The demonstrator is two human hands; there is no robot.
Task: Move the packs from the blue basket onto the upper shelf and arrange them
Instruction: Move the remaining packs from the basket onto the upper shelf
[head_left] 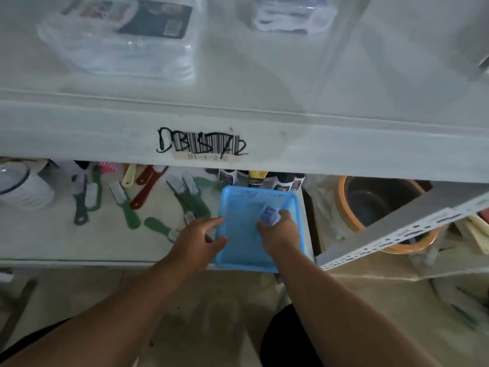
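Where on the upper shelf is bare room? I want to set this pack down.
Bare between the big clear pack and the smaller pack, and right of it. The lower shelf left of the blue basket is crowded with brushes.

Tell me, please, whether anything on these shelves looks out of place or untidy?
Yes, the brushes on the lower shelf lie scattered at all angles, left of the blue basket. The basket's near edge juts slightly past the shelf's front. The packs on the upper shelf sit apart.
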